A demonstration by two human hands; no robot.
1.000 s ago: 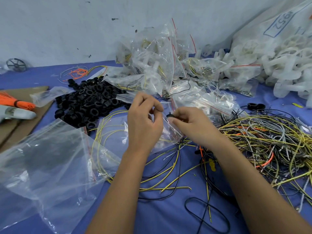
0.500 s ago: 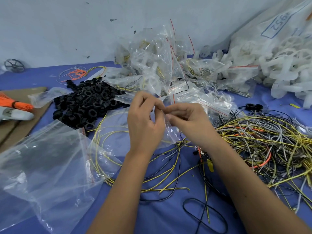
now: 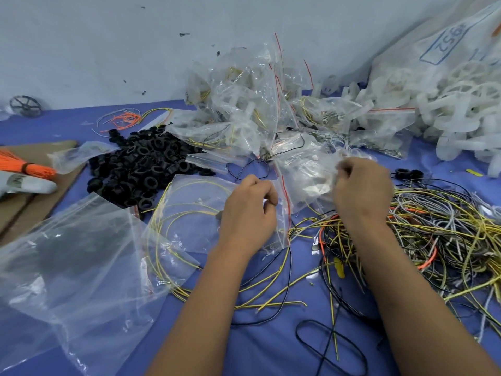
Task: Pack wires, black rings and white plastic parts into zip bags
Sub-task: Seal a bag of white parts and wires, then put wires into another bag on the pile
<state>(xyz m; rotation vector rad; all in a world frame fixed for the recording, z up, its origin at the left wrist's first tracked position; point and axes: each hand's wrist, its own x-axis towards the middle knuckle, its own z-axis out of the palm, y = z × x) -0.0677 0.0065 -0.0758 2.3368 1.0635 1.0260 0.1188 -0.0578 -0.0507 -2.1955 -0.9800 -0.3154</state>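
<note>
Now, working down from the biggest thing in front of you to the smallest:

Table (image 3: 257, 346): blue cloth, crowded; keep your working bag on the bare patch near you so nothing snags.

Sack of white plastic parts (image 3: 447, 104): far right, against the wall, spilling toward you; you will likely reach there for the next white piece.

Finished zip bags (image 3: 244, 104): heaped at the back centre; toss the sealed one there, not onto the loose stock.

Empty zip bags (image 3: 67, 253): slack stack at near left, well apart from your hands.

Wire tangle (image 3: 447, 234): yellow, grey, black and orange strands under and beside your right forearm; lift single strands clear so they don't drag neighbours.

Black rings (image 3: 143, 169): pile at left centre, just behind the bag you hold.

Working zip bag (image 3: 195, 213): lies flat with a coiled yellow wire inside, red-striped mouth facing right and gaping. Hold the mouth wide, feed parts fully past the stripe, then press the seal end to end.

Left hand (image 3: 248, 213): fingers curled, pinching the bag's mouth edge near the red stripe.

Right hand (image 3: 363, 188): fingers curled and blurred against clear plastic just right of the mouth; whether they grasp anything, I cannot tell.
</note>
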